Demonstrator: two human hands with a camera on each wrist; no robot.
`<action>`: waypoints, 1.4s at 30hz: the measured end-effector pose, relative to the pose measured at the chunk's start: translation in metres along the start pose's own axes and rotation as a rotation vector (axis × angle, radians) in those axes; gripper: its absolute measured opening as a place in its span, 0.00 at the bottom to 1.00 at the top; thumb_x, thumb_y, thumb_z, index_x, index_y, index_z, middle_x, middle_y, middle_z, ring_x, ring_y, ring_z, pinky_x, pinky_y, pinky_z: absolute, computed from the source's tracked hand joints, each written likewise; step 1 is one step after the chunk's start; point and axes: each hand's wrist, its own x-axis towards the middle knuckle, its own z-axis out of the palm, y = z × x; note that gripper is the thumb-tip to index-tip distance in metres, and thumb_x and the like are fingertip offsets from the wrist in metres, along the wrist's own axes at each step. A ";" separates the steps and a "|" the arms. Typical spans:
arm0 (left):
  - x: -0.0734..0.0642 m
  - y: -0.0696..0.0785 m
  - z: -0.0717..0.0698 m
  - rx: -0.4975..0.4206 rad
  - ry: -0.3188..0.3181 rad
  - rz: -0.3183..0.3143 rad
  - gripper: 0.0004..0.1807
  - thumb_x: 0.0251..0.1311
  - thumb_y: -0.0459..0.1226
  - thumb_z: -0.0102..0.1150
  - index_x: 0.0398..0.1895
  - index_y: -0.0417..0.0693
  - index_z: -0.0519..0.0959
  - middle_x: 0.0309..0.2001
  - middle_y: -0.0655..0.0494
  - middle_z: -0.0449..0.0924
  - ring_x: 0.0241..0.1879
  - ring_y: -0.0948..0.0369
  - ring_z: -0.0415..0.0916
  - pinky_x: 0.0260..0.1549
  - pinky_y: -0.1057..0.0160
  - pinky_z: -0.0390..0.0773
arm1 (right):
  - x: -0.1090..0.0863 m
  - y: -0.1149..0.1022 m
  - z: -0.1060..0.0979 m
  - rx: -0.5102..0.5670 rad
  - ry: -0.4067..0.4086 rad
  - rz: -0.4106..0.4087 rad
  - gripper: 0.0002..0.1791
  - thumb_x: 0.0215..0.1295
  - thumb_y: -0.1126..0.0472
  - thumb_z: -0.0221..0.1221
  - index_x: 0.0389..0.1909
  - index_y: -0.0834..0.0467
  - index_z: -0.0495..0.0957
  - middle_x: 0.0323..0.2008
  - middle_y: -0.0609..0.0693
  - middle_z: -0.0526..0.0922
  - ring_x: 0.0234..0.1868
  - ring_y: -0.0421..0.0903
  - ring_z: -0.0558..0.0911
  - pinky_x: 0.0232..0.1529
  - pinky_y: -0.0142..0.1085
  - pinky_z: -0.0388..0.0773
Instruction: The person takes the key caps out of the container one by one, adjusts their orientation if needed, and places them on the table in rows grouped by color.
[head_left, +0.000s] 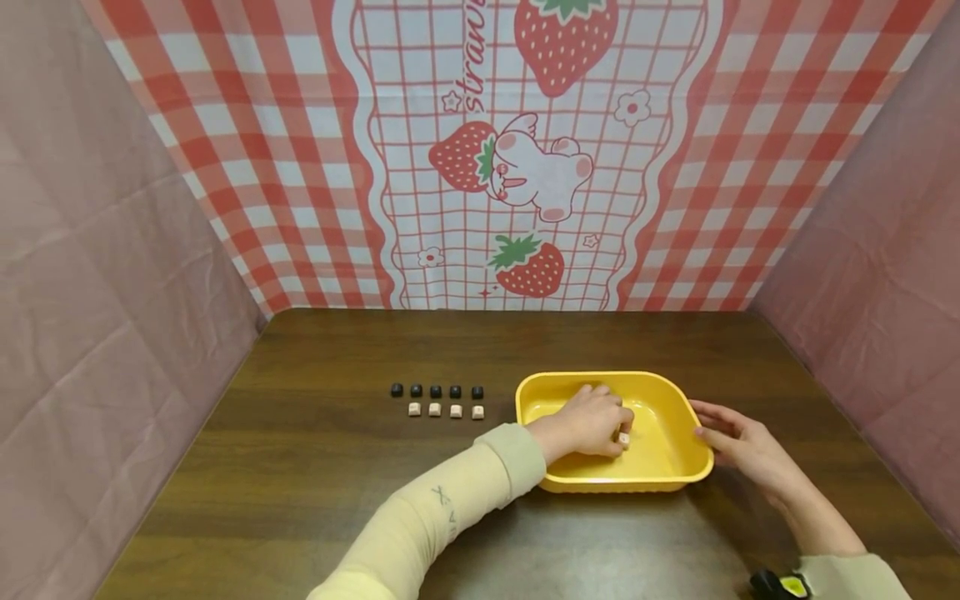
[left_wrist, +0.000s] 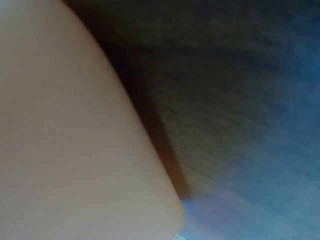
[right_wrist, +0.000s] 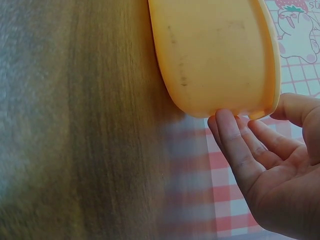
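A yellow plastic basin (head_left: 663,483) stands on the right half of the table. Reaching into it, my left hand (head_left: 588,422) pinches a cream keycap (head_left: 624,438) between thumb and fingers. My right hand (head_left: 742,450) grips the basin at its right end. In the right wrist view the thumb is at the rim, and the fingers of the right hand (right_wrist: 280,175) lie against the outside wall. To the left of the basin lie a row of several black keycaps (head_left: 436,391) and, in front, a row of several cream keycaps (head_left: 435,410). The left wrist view shows blurred skin and table only.
The brown wooden table (head_left: 315,467) ends at a red-and-white checked strawberry cloth (head_left: 300,167) behind it. Pink cloths (head_left: 90,250) hang at both sides. My left sleeve (head_left: 450,508) crosses the table's front middle.
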 end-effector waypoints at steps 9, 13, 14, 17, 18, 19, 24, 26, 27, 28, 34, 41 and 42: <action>-0.007 -0.005 -0.009 -0.043 0.027 -0.004 0.10 0.53 0.54 0.61 0.35 0.68 0.75 0.34 0.71 0.68 0.39 0.67 0.61 0.35 0.69 0.57 | 0.000 0.000 0.001 0.000 0.003 0.017 0.36 0.68 0.53 0.53 0.69 0.68 0.54 0.62 0.74 0.64 0.42 0.35 0.81 0.39 0.38 0.80; -0.012 -0.006 -0.015 -0.045 0.047 0.002 0.09 0.53 0.54 0.62 0.34 0.68 0.75 0.34 0.72 0.69 0.39 0.67 0.61 0.35 0.69 0.57 | 0.000 0.000 0.001 -0.001 0.002 0.012 0.36 0.68 0.52 0.53 0.69 0.68 0.54 0.62 0.74 0.64 0.42 0.36 0.81 0.40 0.39 0.80; -0.014 -0.006 -0.017 -0.042 0.051 0.003 0.09 0.53 0.54 0.62 0.34 0.68 0.75 0.34 0.71 0.69 0.39 0.67 0.61 0.35 0.69 0.57 | 0.000 0.000 0.001 -0.006 0.001 0.011 0.36 0.68 0.52 0.53 0.68 0.68 0.54 0.62 0.74 0.64 0.42 0.36 0.81 0.40 0.39 0.80; -0.019 -0.007 -0.022 -0.030 0.058 0.005 0.08 0.52 0.53 0.61 0.34 0.67 0.76 0.35 0.71 0.70 0.39 0.67 0.62 0.36 0.69 0.57 | -0.001 0.000 0.001 -0.011 0.005 0.020 0.36 0.68 0.51 0.53 0.68 0.68 0.55 0.62 0.73 0.64 0.42 0.35 0.81 0.40 0.38 0.80; -0.020 -0.008 -0.024 -0.027 0.060 0.006 0.08 0.52 0.53 0.61 0.34 0.67 0.76 0.35 0.71 0.70 0.39 0.66 0.62 0.36 0.69 0.57 | -0.001 0.000 0.001 -0.013 0.005 0.021 0.36 0.68 0.51 0.53 0.68 0.68 0.55 0.62 0.73 0.64 0.42 0.35 0.81 0.40 0.39 0.80; -0.022 -0.008 -0.026 -0.027 0.060 0.007 0.08 0.52 0.52 0.61 0.34 0.67 0.77 0.34 0.71 0.70 0.39 0.66 0.62 0.36 0.69 0.58 | -0.001 0.000 0.001 -0.017 0.004 0.019 0.36 0.68 0.52 0.53 0.69 0.68 0.54 0.62 0.73 0.64 0.42 0.36 0.81 0.40 0.39 0.80; -0.032 -0.012 -0.038 -0.046 0.065 0.011 0.09 0.52 0.52 0.62 0.35 0.66 0.77 0.34 0.70 0.70 0.38 0.66 0.62 0.37 0.67 0.58 | -0.001 -0.001 0.001 -0.014 0.004 0.014 0.35 0.68 0.53 0.53 0.68 0.68 0.55 0.61 0.73 0.65 0.42 0.36 0.81 0.39 0.38 0.80; -0.036 -0.013 -0.043 -0.049 0.071 0.006 0.09 0.52 0.52 0.62 0.35 0.66 0.77 0.33 0.71 0.69 0.38 0.66 0.61 0.37 0.67 0.58 | 0.000 -0.001 0.001 -0.012 0.005 0.012 0.35 0.69 0.53 0.53 0.68 0.68 0.55 0.61 0.73 0.65 0.42 0.36 0.81 0.39 0.38 0.80; -0.038 -0.014 -0.045 -0.051 0.075 0.002 0.09 0.52 0.52 0.62 0.35 0.66 0.77 0.33 0.71 0.69 0.38 0.66 0.61 0.37 0.67 0.58 | 0.000 -0.001 0.001 -0.012 0.003 0.009 0.35 0.69 0.53 0.52 0.68 0.69 0.55 0.61 0.74 0.65 0.42 0.36 0.81 0.39 0.38 0.80; -0.040 -0.015 -0.047 -0.051 0.080 -0.001 0.09 0.52 0.52 0.62 0.35 0.66 0.77 0.33 0.71 0.69 0.37 0.66 0.61 0.36 0.67 0.58 | 0.000 -0.001 0.001 -0.008 0.003 0.011 0.34 0.69 0.54 0.52 0.68 0.68 0.55 0.61 0.73 0.65 0.42 0.35 0.81 0.39 0.38 0.80; -0.054 -0.020 -0.061 -0.055 0.119 -0.018 0.08 0.51 0.51 0.63 0.33 0.65 0.77 0.33 0.70 0.70 0.37 0.65 0.61 0.35 0.67 0.58 | 0.001 0.000 0.000 0.004 -0.002 0.000 0.34 0.69 0.55 0.52 0.68 0.69 0.54 0.61 0.74 0.65 0.42 0.35 0.81 0.39 0.38 0.80; -0.072 -0.028 -0.074 -0.075 0.155 -0.039 0.09 0.51 0.50 0.63 0.33 0.64 0.77 0.32 0.69 0.70 0.37 0.65 0.62 0.37 0.66 0.60 | 0.001 0.000 0.000 0.002 0.000 0.009 0.35 0.69 0.54 0.52 0.69 0.69 0.53 0.62 0.74 0.64 0.42 0.34 0.81 0.39 0.38 0.80; -0.075 -0.030 -0.075 -0.082 0.157 -0.044 0.08 0.52 0.50 0.63 0.33 0.63 0.77 0.33 0.68 0.70 0.37 0.65 0.62 0.37 0.66 0.60 | 0.001 0.000 0.001 -0.001 0.002 0.012 0.35 0.69 0.54 0.52 0.69 0.68 0.54 0.62 0.73 0.64 0.42 0.34 0.81 0.39 0.38 0.80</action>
